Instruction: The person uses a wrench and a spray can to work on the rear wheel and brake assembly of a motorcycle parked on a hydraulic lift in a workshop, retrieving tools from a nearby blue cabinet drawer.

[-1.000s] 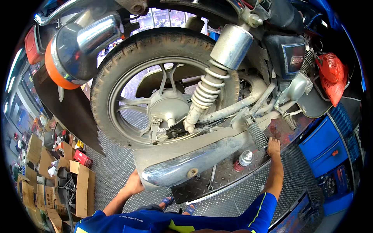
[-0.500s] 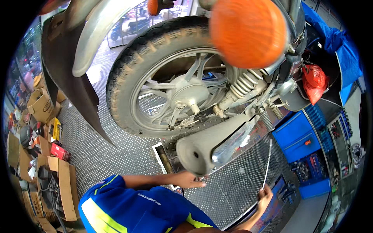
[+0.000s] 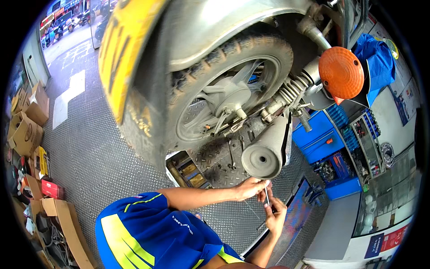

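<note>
Just below the round end of the grey exhaust silencer (image 3: 261,160), my left hand (image 3: 248,189) is closed, its fingertips drawn together. What they pinch, if anything, is too small to make out. My right hand (image 3: 275,214) grips a thin metal rod-shaped tool (image 3: 267,195), which points up at the left hand's fingertips. The tool's far tip is hidden among the fingers, and its kind is not clear. Beyond the hands stands the motorcycle's rear wheel (image 3: 233,96), with a dusty tyre and cast spokes. A coil-spring shock absorber (image 3: 286,95) sits at its right.
Spanners (image 3: 231,154) and small parts lie on the plate under the wheel, beside an open compartment (image 3: 192,174). An orange turn signal (image 3: 341,73) and yellow number plate (image 3: 127,49) jut overhead. Blue tool cabinets (image 3: 320,139) stand right; cardboard boxes (image 3: 24,133) line the left.
My right hand has swung in from the right with the rod tool, bringing it to my left hand. My left hand has shifted right, under the silencer's end. The view has moved too.
</note>
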A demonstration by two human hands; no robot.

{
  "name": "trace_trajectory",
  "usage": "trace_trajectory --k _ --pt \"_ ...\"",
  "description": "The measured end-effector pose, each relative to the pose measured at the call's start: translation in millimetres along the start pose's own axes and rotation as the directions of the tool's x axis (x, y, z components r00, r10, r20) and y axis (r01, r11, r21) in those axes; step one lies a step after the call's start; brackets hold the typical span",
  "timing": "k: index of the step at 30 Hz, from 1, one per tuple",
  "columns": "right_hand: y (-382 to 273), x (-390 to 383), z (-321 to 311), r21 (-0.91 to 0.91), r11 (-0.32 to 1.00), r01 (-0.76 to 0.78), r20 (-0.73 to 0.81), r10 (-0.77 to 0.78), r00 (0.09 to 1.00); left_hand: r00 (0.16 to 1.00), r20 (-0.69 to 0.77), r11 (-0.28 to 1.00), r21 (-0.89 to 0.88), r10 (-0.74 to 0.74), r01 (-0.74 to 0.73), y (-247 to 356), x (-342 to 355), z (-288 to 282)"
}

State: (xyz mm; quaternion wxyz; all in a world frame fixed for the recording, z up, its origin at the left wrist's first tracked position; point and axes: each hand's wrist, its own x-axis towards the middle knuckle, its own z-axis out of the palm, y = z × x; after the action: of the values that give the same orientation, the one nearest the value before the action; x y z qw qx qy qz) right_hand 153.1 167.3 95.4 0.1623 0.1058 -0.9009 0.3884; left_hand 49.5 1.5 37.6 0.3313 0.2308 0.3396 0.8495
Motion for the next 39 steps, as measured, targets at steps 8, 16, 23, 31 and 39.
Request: trace_trajectory --k 8,16,23,31,39 --pt "-22.7 18.2 -13.8 -0.095 0.995 0.037 0.025 -0.034 0.999 0.996 0.011 0.996 -0.019 0.091 -0.09 4.4 9.3 2.6" --pt "-20.4 18.5 -25.1 -0.226 0.968 0.107 -0.245 -0.163 0.956 0.99 0.043 0.987 -0.094 0.136 -0.131 6.1 14.5 9.6" --pt "44.4 -17.4 -1.0 0.652 0.758 0.012 -0.533 0.447 0.718 0.99 0.062 0.99 -0.072 0.126 -0.121 1.4 22.2 5.5" --pt "-4.0 3.3 30.9 0.998 0.046 -0.037 0.01 0.482 0.876 0.994 0.02 0.984 -0.144 0.104 -0.1 -4.3 25.7 0.8" --pt "65.2 -41.2 -66.9 0.977 0.206 0.057 -0.202 0.801 0.564 0.993 0.065 0.992 -0.079 0.1 -0.094 4.1 21.2 1.0"
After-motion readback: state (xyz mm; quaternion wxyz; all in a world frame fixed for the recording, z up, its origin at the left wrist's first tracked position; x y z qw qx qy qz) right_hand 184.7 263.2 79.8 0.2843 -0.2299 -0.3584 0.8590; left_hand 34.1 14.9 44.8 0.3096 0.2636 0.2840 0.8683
